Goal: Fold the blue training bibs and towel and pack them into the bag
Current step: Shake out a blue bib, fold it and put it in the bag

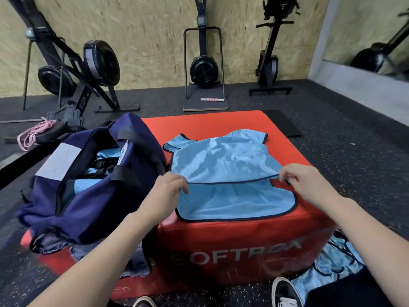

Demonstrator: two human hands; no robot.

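1. On top of the red soft box (221,235) lies a light blue training bib (223,160) with dark piping, its shoulder straps at the far end.
2. The left hand (170,187) pinches the bib's near left corner of the upper layer, fingers curled on the hem.
3. The right hand (296,176) pinches the same hem at the right, so the edge is stretched between both hands, lifted off the lower layer.
4. To the left, touching the box, sits the open navy bag (93,187); blue fabric shows inside it.
5. At the near right, on the floor beside the box, lies a heap of more blue bibs (332,269).
6. A pink rope (33,134) lies on the floor at the far left, beyond the bag.
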